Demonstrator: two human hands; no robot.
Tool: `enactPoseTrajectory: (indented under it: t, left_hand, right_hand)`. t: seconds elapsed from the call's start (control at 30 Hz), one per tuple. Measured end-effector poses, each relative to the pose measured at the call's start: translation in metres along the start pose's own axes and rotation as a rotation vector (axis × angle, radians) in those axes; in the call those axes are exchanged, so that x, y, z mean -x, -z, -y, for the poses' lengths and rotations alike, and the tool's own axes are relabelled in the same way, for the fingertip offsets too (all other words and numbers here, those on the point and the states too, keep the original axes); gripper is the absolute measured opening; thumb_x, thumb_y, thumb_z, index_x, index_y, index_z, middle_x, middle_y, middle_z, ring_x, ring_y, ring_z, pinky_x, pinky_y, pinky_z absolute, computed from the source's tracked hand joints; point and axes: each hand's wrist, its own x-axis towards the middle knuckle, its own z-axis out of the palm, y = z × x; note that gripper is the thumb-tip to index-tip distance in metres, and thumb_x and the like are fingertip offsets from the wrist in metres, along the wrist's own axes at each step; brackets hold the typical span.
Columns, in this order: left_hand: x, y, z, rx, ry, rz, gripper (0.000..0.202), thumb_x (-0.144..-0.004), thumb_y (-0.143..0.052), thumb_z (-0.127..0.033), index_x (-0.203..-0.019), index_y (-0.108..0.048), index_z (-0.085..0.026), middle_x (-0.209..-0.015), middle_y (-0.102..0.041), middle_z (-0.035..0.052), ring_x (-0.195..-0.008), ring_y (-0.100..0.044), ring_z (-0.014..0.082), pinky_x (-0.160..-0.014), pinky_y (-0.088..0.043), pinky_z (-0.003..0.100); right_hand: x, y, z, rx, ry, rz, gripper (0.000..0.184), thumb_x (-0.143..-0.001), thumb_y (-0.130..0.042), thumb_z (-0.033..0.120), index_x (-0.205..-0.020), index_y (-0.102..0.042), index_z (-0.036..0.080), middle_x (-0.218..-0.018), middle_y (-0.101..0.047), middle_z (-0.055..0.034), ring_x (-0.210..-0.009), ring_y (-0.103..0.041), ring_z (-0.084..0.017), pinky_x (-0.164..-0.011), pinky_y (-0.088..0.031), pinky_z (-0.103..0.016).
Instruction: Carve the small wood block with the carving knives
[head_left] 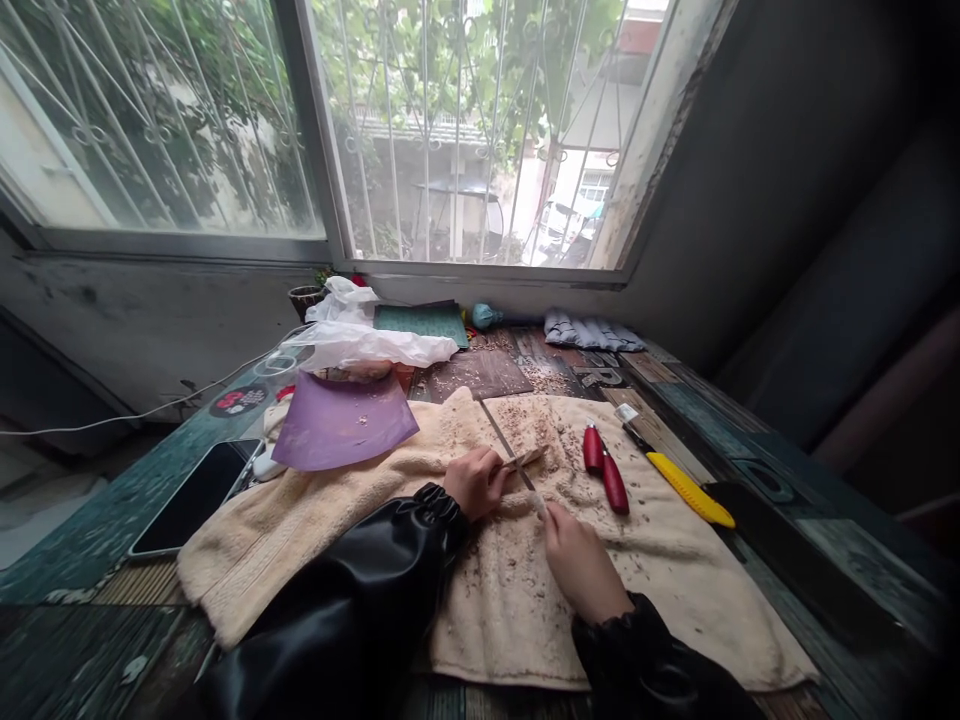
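My left hand (477, 484) is closed round a small piece of wood (534, 457), whose end sticks out to the right of the fingers. My right hand (581, 560) grips the near end of a long, thin file (495, 425). The file slants away to the upper left and crosses the wood; I cannot tell whether they touch. Both hands are over a beige towel (360, 520) strewn with wood shavings. Two red-handled tools (615, 480) lie on the towel to the right of my hands, their blades not plainly visible.
Rightward lie a yellow-handled tool (690, 490) and a long black strip (810, 570). At left are purple sandpaper (341, 425) and a phone (199, 495). White plastic bags (375, 345), a green mat (424, 322) and a grey padded bundle (592, 330) stand near the barred window.
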Motion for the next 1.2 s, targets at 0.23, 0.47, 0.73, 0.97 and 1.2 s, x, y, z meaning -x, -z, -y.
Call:
enactPoseTrajectory:
  t: [0.23, 0.47, 0.73, 0.97, 1.2]
  left_hand:
    - [-0.003, 0.002, 0.007, 0.142, -0.066, 0.039, 0.013, -0.078, -0.047, -0.027, -0.072, -0.054, -0.018, -0.071, -0.057, 0.0019, -0.065, -0.053, 0.0117, -0.058, -0.04, 0.022]
    - [-0.004, 0.004, 0.007, 0.087, 0.035, 0.016, 0.017, -0.079, -0.045, -0.03, -0.071, -0.053, -0.018, -0.069, -0.056, 0.0016, -0.062, -0.052, 0.0117, -0.055, -0.038, 0.023]
    - [-0.006, 0.002, 0.007, 0.109, 0.062, 0.019, 0.015, -0.078, -0.048, -0.031, -0.071, -0.054, -0.019, -0.07, -0.058, 0.0012, -0.063, -0.052, 0.0118, -0.057, -0.038, 0.023]
    - [-0.01, 0.006, 0.023, 0.125, 0.086, -0.003, 0.02, -0.08, -0.045, -0.033, -0.072, -0.056, -0.018, -0.071, -0.058, 0.0009, -0.063, -0.052, 0.011, -0.059, -0.039, 0.022]
    - [-0.009, 0.007, 0.018, 0.045, 0.055, 0.019, 0.02, -0.081, -0.044, -0.033, -0.073, -0.055, -0.018, -0.072, -0.058, 0.0013, -0.065, -0.052, 0.0122, -0.059, -0.038, 0.023]
  right_hand:
    - [0.011, -0.001, -0.013, -0.041, 0.001, 0.001, 0.03, -0.086, -0.026, 0.024, -0.086, -0.055, 0.02, -0.077, -0.064, -0.0047, -0.073, -0.058, -0.016, -0.06, -0.033, -0.022]
    - [-0.019, 0.003, 0.022, 0.003, 0.005, -0.021, 0.03, -0.086, -0.026, 0.023, -0.089, -0.055, 0.019, -0.079, -0.063, -0.0067, -0.074, -0.057, -0.016, -0.061, -0.032, -0.023]
    - [0.011, 0.002, -0.008, -0.06, 0.041, 0.007, 0.029, -0.086, -0.025, 0.024, -0.085, -0.054, 0.021, -0.076, -0.063, -0.0041, -0.075, -0.058, -0.016, -0.061, -0.034, -0.022]
    - [-0.009, 0.004, 0.012, 0.143, -0.012, 0.017, 0.03, -0.086, -0.024, 0.022, -0.087, -0.054, 0.019, -0.077, -0.063, -0.0073, -0.071, -0.058, -0.017, -0.058, -0.032, -0.024]
    - [-0.009, 0.003, 0.021, 0.159, 0.007, -0.025, 0.031, -0.087, -0.023, 0.024, -0.094, -0.053, 0.019, -0.077, -0.063, -0.0082, -0.071, -0.059, -0.019, -0.055, -0.032, -0.025]
